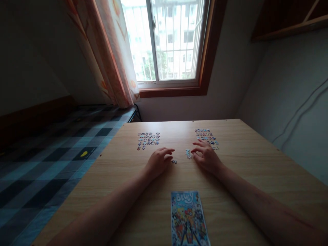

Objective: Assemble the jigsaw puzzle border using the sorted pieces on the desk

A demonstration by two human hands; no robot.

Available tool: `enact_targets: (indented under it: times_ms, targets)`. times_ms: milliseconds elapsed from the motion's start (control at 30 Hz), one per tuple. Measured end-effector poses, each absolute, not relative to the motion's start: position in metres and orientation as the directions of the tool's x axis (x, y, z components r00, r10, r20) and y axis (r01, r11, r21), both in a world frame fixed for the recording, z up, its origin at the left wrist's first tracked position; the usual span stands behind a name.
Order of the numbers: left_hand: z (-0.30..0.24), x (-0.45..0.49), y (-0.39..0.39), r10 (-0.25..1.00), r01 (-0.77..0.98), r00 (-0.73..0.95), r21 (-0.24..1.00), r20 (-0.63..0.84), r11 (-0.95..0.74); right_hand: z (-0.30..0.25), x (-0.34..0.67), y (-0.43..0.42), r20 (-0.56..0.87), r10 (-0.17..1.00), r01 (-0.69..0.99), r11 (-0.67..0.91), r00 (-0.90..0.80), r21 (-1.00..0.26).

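Note:
Both my hands rest on a light wooden table (243, 164). My left hand (159, 160) lies palm down, fingers loosely curled, its fingertips right beside a small loose puzzle piece (174, 161). My right hand (205, 155) has its fingers bent, with the fingertips touching a small joined cluster of pieces (188, 153). One group of laid-out puzzle pieces (148, 140) lies beyond my left hand. Another group of pieces (207, 136) sits just past my right hand. A colourful picture card (189, 218) printed "Bluey" lies near the front edge.
A bed with a blue and black checked cover (51, 160) runs along the table's left side. Behind the table are a barred window (171, 41), a patterned curtain (112, 51) and a white wall. A wooden shelf (289, 24) hangs at the upper right.

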State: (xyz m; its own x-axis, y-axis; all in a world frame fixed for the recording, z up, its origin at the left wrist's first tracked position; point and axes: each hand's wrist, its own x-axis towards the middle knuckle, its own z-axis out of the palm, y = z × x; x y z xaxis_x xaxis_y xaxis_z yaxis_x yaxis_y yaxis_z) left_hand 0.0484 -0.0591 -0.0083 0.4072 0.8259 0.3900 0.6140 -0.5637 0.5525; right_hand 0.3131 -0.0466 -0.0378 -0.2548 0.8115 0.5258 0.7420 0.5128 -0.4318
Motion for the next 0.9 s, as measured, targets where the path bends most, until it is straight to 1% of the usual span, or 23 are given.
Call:
enact_targets:
  times_ms: [100,233,433,700,900]
  targets:
    - [-0.0079,0.0486,-0.0583,0.834,0.655,0.42,0.515,0.359,-0.552,-0.0373,0.3133,-0.0468,0.521,0.811,0.743,0.517,-0.266,-0.425]
    - [-0.0083,0.0489,-0.0582,0.806,0.65,0.472,0.477,0.358,-0.592,-0.036,0.3126,-0.0471,0.509,0.812,0.739,0.524,-0.285,-0.423]
    - [-0.0074,0.0472,-0.0575,0.789,0.636,0.514,0.468,0.335,-0.613,-0.0327,0.3112,-0.0499,0.479,0.826,0.726,0.521,-0.297,-0.448]
    - [-0.0051,0.0495,-0.0569,0.779,0.646,0.527,0.435,0.339,-0.627,-0.0339,0.3112,-0.0512,0.44,0.83,0.708,0.537,-0.344,-0.46]
    - [-0.0068,0.0502,-0.0571,0.767,0.669,0.537,0.376,0.35,-0.641,-0.033,0.3102,-0.0504,0.438,0.829,0.708,0.539,-0.349,-0.457]
